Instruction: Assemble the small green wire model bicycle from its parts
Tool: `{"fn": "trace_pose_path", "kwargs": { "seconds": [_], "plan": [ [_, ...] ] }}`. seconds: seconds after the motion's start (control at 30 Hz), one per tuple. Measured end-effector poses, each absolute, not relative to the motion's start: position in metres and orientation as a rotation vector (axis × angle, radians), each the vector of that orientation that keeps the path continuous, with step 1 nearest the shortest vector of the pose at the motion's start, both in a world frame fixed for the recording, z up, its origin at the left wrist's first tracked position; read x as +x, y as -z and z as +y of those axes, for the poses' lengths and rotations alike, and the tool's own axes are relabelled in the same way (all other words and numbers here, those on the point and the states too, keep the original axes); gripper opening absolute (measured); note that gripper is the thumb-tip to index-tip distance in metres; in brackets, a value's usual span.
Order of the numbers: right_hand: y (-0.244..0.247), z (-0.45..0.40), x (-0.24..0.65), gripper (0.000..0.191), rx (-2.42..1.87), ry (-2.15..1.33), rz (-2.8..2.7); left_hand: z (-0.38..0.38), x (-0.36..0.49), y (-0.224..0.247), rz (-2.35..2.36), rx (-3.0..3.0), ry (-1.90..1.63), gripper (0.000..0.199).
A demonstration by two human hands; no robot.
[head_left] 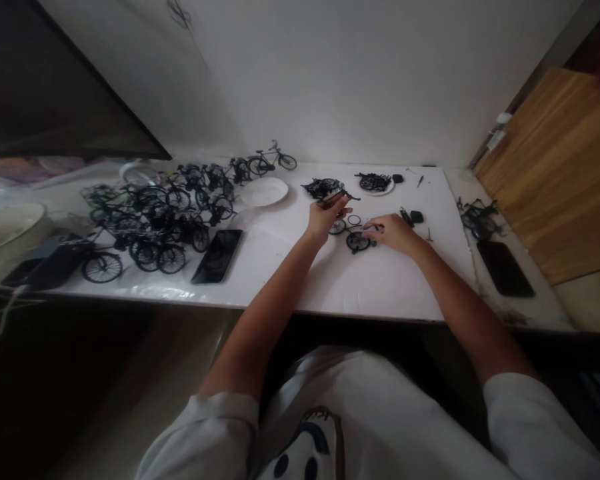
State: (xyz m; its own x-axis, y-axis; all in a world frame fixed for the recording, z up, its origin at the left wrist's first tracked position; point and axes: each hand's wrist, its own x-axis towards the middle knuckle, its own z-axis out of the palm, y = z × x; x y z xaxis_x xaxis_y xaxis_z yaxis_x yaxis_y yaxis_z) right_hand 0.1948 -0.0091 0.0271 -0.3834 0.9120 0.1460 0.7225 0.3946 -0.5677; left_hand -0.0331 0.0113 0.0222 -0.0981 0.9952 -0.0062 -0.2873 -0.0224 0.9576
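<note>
My left hand point(327, 216) is closed round a thin dark model bicycle part point(349, 196), whose end sticks out past the fingertips. To its right, my right hand point(391, 233) is low over the white board with thumb and fingers pinched together; what they hold, if anything, is too small to make out. Just left of those fingertips lies a small black spoked wheel point(359, 241). Another wheel point(337, 227) shows under my left hand, partly hidden by it. A thin black ring point(354, 219) lies between the hands.
Many assembled model bicycles point(170, 207) crowd the left, beside a white plate point(265, 192) and a phone point(217, 257). Black parts lie in a heap point(325, 187) and on a small plate point(375, 183) behind. Right are another phone point(505, 268) and a wooden panel point(555, 173).
</note>
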Motion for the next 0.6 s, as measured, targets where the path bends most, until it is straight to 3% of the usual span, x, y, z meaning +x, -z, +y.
{"fn": "trace_pose_path", "kwargs": {
  "seconds": [0.4,0.6],
  "plan": [
    [-0.021,-0.009,0.185,0.021,-1.413,-0.610,-2.246,0.012,-0.030,-0.020,1.076,0.946,-1.444,0.030],
    [-0.027,-0.008,0.192,0.023,-1.512,-0.462,-2.170,0.013,-0.030,-0.019,1.069,0.953,-1.462,0.031]
  ]
}}
